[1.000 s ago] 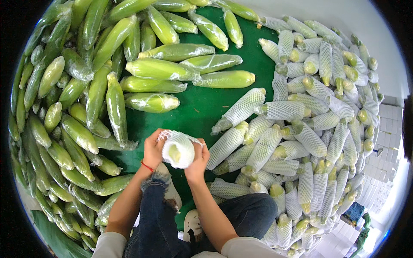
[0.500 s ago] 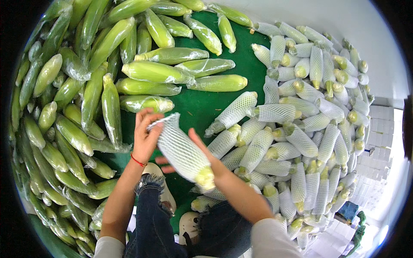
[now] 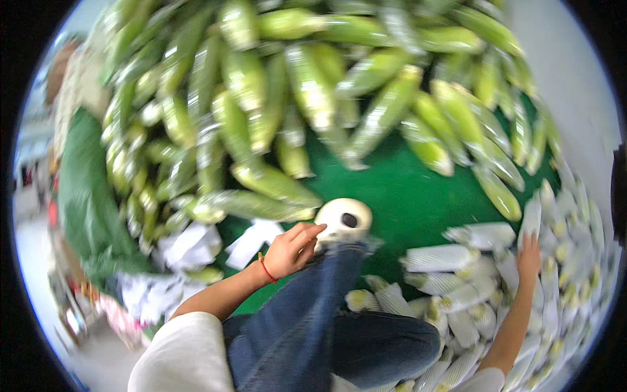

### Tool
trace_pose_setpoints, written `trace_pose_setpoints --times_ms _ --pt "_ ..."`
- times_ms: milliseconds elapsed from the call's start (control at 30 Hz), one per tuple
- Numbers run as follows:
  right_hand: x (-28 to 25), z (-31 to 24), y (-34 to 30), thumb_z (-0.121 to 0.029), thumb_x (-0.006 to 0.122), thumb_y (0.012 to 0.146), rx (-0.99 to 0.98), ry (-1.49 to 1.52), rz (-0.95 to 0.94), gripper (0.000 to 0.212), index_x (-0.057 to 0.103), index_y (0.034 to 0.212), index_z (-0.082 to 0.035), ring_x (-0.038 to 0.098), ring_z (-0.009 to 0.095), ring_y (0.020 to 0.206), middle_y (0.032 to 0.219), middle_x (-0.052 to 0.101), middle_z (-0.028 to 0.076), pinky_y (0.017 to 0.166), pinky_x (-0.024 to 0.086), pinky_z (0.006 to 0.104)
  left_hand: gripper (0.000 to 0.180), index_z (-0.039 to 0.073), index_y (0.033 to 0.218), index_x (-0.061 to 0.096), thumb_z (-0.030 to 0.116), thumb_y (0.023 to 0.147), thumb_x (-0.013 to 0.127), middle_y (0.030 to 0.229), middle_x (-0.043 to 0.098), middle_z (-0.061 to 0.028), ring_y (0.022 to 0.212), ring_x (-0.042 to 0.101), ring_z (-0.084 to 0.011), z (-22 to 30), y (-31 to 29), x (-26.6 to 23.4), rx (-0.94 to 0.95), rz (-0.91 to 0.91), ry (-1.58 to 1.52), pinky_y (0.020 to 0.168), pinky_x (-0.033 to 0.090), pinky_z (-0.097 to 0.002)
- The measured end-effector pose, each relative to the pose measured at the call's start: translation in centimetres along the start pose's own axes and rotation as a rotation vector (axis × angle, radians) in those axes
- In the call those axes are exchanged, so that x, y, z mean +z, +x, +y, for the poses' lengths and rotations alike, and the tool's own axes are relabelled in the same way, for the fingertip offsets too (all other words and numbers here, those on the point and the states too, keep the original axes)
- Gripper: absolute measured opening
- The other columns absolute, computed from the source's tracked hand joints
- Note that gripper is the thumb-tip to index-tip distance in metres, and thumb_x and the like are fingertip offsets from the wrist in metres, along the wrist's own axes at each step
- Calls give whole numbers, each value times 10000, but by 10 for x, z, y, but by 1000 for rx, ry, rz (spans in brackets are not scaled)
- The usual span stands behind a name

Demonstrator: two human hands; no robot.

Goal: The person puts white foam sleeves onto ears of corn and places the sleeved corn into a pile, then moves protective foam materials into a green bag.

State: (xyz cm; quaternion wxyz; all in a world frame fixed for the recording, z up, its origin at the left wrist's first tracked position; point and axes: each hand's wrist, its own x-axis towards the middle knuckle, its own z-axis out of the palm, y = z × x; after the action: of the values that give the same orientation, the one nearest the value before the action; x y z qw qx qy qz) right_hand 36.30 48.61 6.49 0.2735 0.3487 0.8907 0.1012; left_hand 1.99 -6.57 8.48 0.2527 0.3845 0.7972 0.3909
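The left hand (image 3: 290, 251) hung loosely curled and released above the person's knee, holding nothing, just beside a white shoe (image 3: 343, 222). The right hand (image 3: 529, 256) lay open on the pile of net-wrapped corn (image 3: 457, 258) at the near right, fingers spread over the cobs. Green husked corn (image 3: 274, 117) was heaped at the far side on the green mat (image 3: 405, 189).

White foam-net sleeves (image 3: 436, 258) wrap the corn cobs heaped to the right of the green mat (image 3: 398, 189), each a ribbed tube with yellow showing at the ends. Loose white sleeves (image 3: 251, 240) lie crumpled at the mat's lower left edge.
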Motion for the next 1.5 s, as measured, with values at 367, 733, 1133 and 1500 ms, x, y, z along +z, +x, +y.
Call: trace_pose_setpoints --times_ms 367,733,1133,1500 --pt "17 -47 3 -111 477 903 -129 118 102 374 471 1273 -55 514 374 1087 1241 519 175 893 426 420 841 52 1364 344 302 690 780 1306 358 -287 1203 379 -430 -100 -414 -70 -1313 869 585 1026 324 -454" --pt "-107 -189 -3 -112 453 942 -616 432 248 326 497 1251 -15 484 355 1149 1249 515 178 965 377 398 436 128 1096 564 113 680 696 1144 538 -100 1077 477 -381 -146 -297 -147 -953 411 547 882 447 -436" --pt "-38 -133 -40 -73 494 889 -531 676 38 243 574 1104 9 571 293 802 912 603 175 737 457 349 626 -24 1163 526 423 756 690 1152 581 -232 1072 544 -378 -166 -391 -258 -1125 1388 452 885 426 -425" --pt "-70 -91 -64 -174 428 968 -243 608 16 311 561 1151 39 574 312 1006 1097 610 185 893 429 342 402 18 1117 605 330 872 547 1036 657 -151 943 626 -270 8 -66 -523 -534 794 1160 800 464 -381"
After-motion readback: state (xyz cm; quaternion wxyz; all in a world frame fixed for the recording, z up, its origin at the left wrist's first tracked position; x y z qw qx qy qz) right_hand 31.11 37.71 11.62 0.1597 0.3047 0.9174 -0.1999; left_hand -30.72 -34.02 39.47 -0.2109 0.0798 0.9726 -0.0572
